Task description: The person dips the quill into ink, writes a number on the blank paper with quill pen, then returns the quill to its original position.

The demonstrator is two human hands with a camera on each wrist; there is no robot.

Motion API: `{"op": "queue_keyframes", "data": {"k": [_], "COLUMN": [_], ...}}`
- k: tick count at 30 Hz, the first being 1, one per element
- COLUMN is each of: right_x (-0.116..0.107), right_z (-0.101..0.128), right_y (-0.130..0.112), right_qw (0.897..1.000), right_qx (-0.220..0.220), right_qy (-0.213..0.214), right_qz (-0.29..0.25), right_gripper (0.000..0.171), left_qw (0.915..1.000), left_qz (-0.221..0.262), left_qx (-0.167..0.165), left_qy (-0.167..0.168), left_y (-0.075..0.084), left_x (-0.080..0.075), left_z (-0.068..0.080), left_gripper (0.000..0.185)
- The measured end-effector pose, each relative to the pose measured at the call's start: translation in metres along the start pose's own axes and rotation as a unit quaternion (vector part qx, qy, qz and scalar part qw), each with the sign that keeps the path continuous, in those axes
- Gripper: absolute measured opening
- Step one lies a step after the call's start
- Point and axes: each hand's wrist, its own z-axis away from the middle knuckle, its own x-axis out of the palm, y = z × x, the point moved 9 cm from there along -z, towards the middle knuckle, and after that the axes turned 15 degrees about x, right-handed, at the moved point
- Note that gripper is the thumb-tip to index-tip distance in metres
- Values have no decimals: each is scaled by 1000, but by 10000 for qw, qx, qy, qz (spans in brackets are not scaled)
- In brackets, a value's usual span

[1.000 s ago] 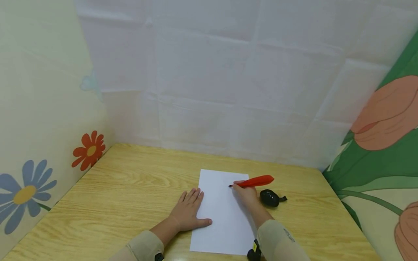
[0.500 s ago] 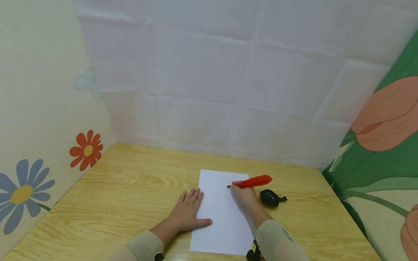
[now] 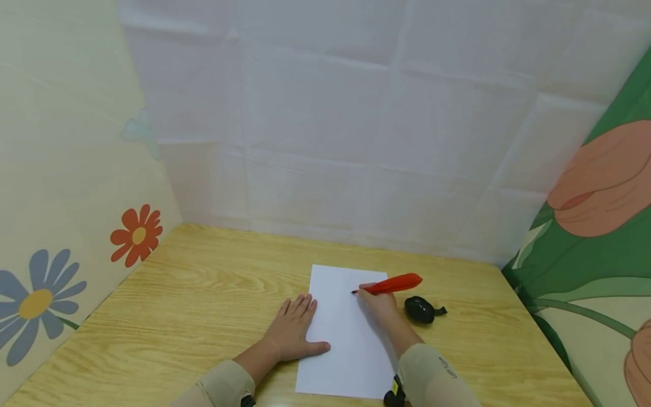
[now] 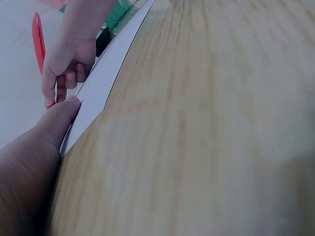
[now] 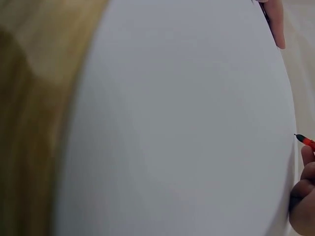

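Observation:
A sheet of white paper lies on the wooden table. On its left edge rests my left hand, palm down, the fingers spread and the thumb across the paper. My right hand pinches a red feather-shaped pen over the paper's upper right part. The dark pen tip points left at the sheet; I cannot tell whether it touches. No marks can be made out on the paper. The left wrist view shows the right hand beyond my left thumb.
A glossy black rounded object with a short tab stands right of the right hand. Another small black thing with a yellow patch is by the right sleeve. A white sheet hangs behind the table; flower-patterned panels flank it.
My right hand and the pen have shifted slightly to the left over the paper. The left hand has stayed in place.

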Motion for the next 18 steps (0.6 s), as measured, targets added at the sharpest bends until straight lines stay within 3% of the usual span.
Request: {"op": "queue_keyframes", "data": {"k": [8, 18], "right_x": [2, 6], "right_z": [6, 1], "right_y": [-5, -2], "right_qw": [9995, 9994], "right_qx": [-300, -323], "right_qy": [53, -36], "right_qz": [47, 144], "right_gripper": [25, 24], "left_qw": [10000, 10000], "left_qz": [-13, 28], "left_qx": [6, -31], "left_qy": [1, -56], "left_y": [-1, 1], "left_x": [0, -1], "left_z": [0, 0], "left_gripper": [109, 109]}}
